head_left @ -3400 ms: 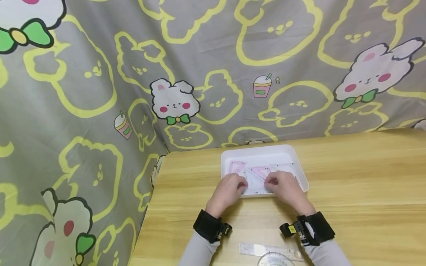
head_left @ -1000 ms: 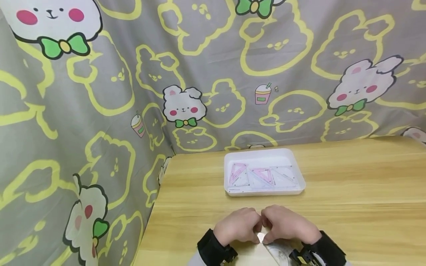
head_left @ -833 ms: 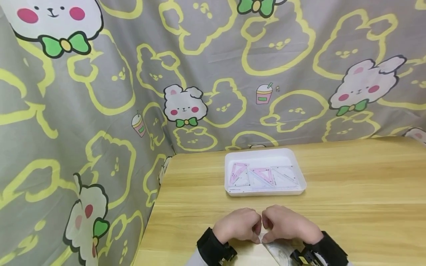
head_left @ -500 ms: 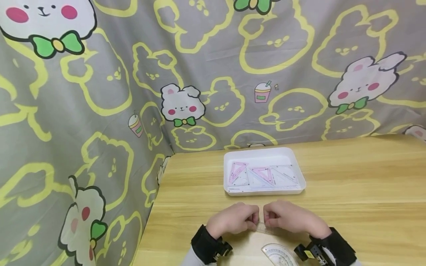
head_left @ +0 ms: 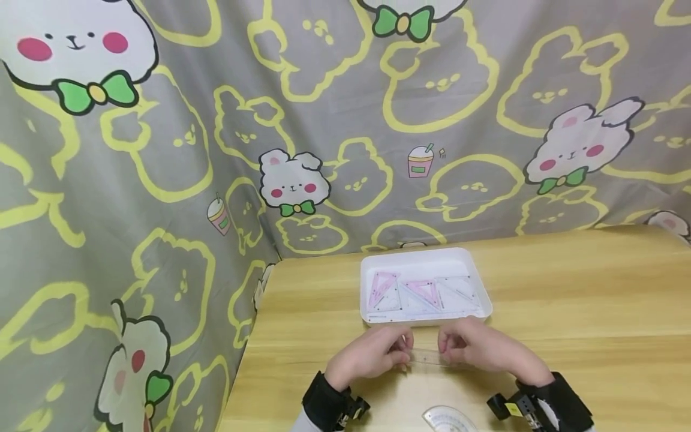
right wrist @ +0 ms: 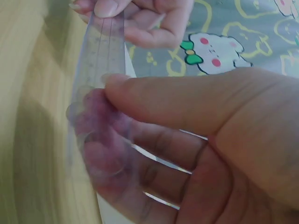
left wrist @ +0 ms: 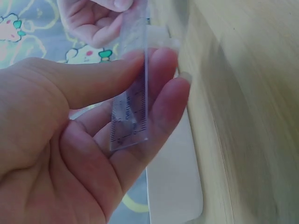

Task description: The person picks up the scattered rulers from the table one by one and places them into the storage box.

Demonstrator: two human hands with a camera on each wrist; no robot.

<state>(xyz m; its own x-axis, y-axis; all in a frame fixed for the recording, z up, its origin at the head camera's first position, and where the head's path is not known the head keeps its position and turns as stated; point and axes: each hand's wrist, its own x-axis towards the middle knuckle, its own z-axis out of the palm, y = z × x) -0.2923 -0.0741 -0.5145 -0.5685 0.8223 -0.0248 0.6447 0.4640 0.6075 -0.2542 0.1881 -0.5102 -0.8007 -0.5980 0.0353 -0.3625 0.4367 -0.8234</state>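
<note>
**Clear ruler held at both ends**

Above the pale wood-grain table [head_left: 567, 312], the left hand [head_left: 372, 355] and right hand [head_left: 480, 349] each pinch one end of a thin, see-through plastic ruler [head_left: 426, 357], just before the shallow white tray [head_left: 372, 264] of pink-edged triangular set squares [head_left: 384, 287].

A: The head view is bright and evenly lit, with soft shadows under the hands; the curtain [head_left: 216, 120] bows slightly at the edges.

B: Both wrist views are softer: the wooden surface [left wrist: 252, 116] smears, and the near fingers [right wrist: 107, 154] are blurred.
</note>
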